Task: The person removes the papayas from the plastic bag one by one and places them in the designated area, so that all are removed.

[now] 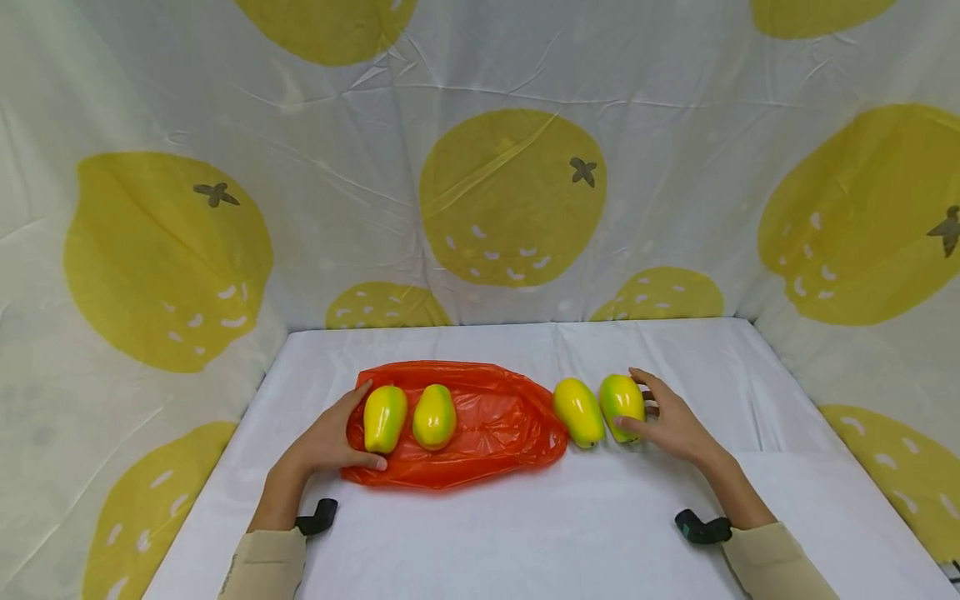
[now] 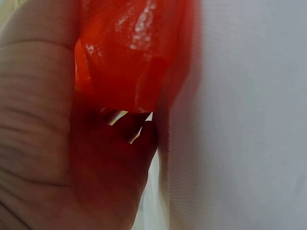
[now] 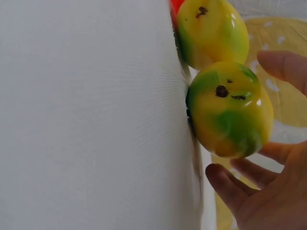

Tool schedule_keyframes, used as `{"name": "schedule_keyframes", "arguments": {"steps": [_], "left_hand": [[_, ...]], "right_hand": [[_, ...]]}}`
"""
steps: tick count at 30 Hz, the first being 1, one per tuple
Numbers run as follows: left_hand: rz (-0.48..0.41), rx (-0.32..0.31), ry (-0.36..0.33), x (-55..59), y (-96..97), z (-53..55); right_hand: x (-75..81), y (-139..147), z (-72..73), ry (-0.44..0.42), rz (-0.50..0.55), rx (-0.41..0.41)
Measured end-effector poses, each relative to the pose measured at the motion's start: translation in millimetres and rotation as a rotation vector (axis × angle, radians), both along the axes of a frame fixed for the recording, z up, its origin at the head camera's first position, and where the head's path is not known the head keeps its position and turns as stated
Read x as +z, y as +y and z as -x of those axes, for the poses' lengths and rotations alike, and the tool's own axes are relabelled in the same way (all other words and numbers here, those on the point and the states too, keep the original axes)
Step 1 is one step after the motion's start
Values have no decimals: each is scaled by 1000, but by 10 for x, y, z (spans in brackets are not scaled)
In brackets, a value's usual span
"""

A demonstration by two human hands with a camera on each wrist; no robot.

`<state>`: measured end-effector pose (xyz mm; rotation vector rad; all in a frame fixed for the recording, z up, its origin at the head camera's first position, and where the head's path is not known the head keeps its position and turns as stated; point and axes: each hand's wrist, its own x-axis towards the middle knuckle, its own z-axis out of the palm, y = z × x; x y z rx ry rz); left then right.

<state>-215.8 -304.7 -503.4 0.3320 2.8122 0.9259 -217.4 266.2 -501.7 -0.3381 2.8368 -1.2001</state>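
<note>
A red plastic bag (image 1: 487, 417) lies flat on the table. On it sit two glossy yellow-green papayas, the left papaya (image 1: 385, 419) and a second papaya (image 1: 434, 417). My left hand (image 1: 330, 437) holds the bag's left end, thumb at the front edge and fingers beside the left papaya. Red film (image 2: 129, 52) fills the space between thumb and fingers in the left wrist view. Right of the bag lie a papaya (image 1: 578, 412) and, beside it, the rightmost papaya (image 1: 622, 407). My right hand (image 1: 671, 421) is spread around the rightmost papaya; a gap shows beside the thumb in the right wrist view.
White cloth covers the table (image 1: 480, 542). Behind and at both sides hang curtains (image 1: 660, 208) printed with large yellow fruit. A black wrist camera (image 1: 317, 517) sits on the left wrist and another wrist camera (image 1: 702, 527) on the right.
</note>
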Motion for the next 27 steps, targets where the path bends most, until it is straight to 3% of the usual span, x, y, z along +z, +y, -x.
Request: {"name": "schedule_keyframes", "arguments": {"steps": [20, 27], "left_hand": [[-2, -9, 9, 3, -10, 3], [0, -4, 3, -14, -12, 4]], "right_hand": [[150, -32, 75, 59, 57, -23], [209, -70, 66, 120, 60, 4]]}}
